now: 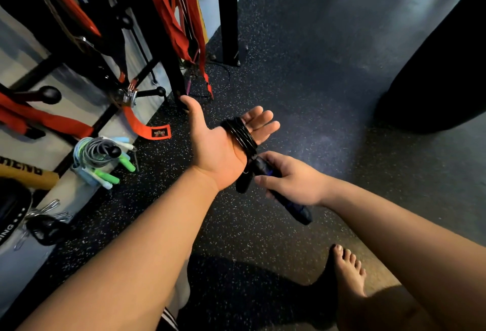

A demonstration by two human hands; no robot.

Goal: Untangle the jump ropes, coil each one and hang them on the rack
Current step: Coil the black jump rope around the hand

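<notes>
Black cord (240, 133) coils round the flat, spread left grip (218, 146); right grip (289, 180) clamps its cylindrical handles (297, 209).

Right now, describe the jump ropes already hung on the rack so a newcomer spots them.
Start at the black metal rack on the left wall. Low on it, a black ball-tipped peg carries a coiled bundle of grey and pale blue jump ropes. Only it has bright green and pale blue handles; its neighbours are red straps.

Gym: speckled rubber floor (302, 73), hung resistance bands (168, 20).
</notes>
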